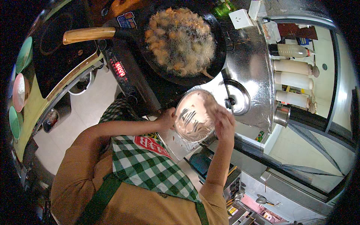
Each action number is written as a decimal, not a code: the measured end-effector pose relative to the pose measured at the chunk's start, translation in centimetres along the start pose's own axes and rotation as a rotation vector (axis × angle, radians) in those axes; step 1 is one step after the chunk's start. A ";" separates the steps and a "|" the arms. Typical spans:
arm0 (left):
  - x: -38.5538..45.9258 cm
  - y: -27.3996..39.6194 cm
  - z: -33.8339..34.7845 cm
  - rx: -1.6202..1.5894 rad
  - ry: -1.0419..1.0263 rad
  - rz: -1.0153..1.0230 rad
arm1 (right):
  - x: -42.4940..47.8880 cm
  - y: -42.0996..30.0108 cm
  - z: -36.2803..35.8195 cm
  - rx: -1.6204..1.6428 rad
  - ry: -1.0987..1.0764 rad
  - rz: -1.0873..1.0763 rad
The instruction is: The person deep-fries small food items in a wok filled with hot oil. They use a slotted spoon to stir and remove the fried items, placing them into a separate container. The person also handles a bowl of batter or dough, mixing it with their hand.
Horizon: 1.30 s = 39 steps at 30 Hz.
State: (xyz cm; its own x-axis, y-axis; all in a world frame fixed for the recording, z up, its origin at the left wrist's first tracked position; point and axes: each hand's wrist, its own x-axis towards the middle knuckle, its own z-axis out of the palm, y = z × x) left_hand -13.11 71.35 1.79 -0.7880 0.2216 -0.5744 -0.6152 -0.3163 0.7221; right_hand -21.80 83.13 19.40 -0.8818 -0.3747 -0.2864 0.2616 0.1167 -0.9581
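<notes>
My left hand point(168, 119) grips the near-left rim of a round metal bowl point(194, 115). The bowl's inside is smeared with a pale, pinkish-brown paste, with bare streaks showing the metal. My right hand point(223, 119) is at the bowl's right side, its fingers bent over the rim and blurred; whether they grip it I cannot tell. Just beyond the bowl, a black wok point(220, 60) with a wooden handle point(89, 35) holds browned pieces of food point(180, 42) in bubbling, foamy oil. The wok stands on an induction cooker point(126, 76) with a lit red display.
A metal pot lid point(237, 98) lies right of the bowl on the foil-like counter covering point(253, 70). Several bottles, one a squeeze bottle point(292, 51), and a small metal pot point(282, 116) line the right edge. Green and pink bowls point(20, 92) stand at far left.
</notes>
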 end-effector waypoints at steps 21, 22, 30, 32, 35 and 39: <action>0.5 -1.7 0.0 -0.129 -0.022 0.121 | 10.1 -1.4 4.1 0.587 -0.070 -0.256; 0.0 -0.7 -0.1 -0.106 -0.008 0.071 | 9.1 -1.0 2.5 0.677 -0.004 -0.240; 0.0 -3.3 1.0 -0.215 -0.058 -0.010 | 2.7 14.7 -5.7 -0.663 0.279 -0.052; -0.4 -2.3 1.0 -0.207 -0.076 -0.028 | 2.6 17.9 -5.2 -0.998 0.283 -0.084; 0.3 -3.2 0.6 -0.184 -0.054 0.039 | 2.6 16.1 -0.4 -1.055 0.300 -0.438; -0.7 -1.8 0.9 -0.185 -0.039 0.026 | 1.5 16.9 -0.2 -1.063 0.091 -0.381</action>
State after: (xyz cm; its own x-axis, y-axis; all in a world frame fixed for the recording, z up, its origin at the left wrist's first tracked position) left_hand -11.48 72.61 1.30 -0.8058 0.2455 -0.5389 -0.5833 -0.4858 0.6509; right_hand -18.82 84.75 2.73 -0.8693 -0.4898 0.0661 -0.4580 0.7480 -0.4804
